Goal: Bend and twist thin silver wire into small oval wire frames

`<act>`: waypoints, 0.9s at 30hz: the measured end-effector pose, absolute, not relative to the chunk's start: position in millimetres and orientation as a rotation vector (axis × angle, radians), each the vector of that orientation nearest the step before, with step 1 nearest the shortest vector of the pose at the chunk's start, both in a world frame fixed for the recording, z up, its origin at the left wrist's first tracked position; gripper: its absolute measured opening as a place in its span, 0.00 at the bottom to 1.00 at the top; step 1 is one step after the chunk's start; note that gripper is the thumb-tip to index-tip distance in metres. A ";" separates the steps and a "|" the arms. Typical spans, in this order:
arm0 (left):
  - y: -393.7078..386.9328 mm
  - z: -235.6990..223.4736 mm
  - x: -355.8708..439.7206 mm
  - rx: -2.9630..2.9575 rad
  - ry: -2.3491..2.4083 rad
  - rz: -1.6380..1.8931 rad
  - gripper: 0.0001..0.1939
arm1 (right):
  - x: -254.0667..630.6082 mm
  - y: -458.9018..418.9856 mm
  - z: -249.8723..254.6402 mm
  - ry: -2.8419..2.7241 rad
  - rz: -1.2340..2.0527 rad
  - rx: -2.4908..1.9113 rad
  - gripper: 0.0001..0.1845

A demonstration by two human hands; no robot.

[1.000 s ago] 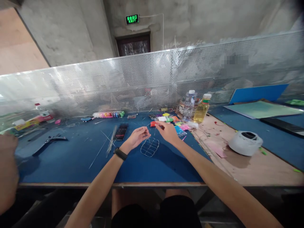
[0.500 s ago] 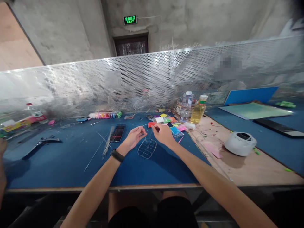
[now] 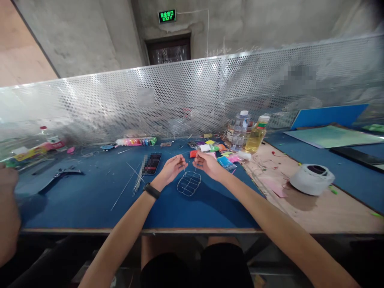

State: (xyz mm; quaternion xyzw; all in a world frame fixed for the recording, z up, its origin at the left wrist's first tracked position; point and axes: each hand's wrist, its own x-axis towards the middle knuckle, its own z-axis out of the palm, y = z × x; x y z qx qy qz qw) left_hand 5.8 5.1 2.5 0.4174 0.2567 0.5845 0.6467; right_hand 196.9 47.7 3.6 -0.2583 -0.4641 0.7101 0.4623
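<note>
**Two hands on thin wire above a small wire frame**

The person sits at a blue-covered table (image 3: pixel 90 204), both arms stretched out over it. The left hand (image 3: pixel 172 168) and the right hand (image 3: pixel 207 165) hang close together, fingertips pinched narrow, each on what looks like a thin strand of wire; the strand is so fine from here that I can't swear both hands are on the same piece. Just below and between them lies the wire frame (image 3: pixel 189 184), an oval grid flat on the blue cloth, with the strand running down toward its far edge. The hands are a little above it, not resting on it.

To do this bit well, I'd judge the pinch should stay near the frame so the wire doesn't kink, with the pull kept gentle so the frame stays flat and doesn't skid.

Around them: a dark phone (image 3: pixel 152 163) and a bundle of straight wires (image 3: pixel 139 180) to the left, small coloured bead packets (image 3: pixel 223 160) behind the right hand, two plastic bottles (image 3: pixel 255 134) farther back, and a white roll of tape (image 3: pixel 312 179) well off to the right. Another person's hand (image 3: pixel 7 180) shows at the left edge.
</note>
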 end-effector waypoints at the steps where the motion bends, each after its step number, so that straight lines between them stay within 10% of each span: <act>1: 4.9 3.2 5.0 0.940 0.576 1.336 0.07 | 197.8 48.2 3.8 -1.098 1.837 -0.569 0.09; 27: -1.7 10.5 6.4 0.966 0.576 1.347 0.09 | 209.5 32.5 21.4 -1.335 1.745 -0.681 0.11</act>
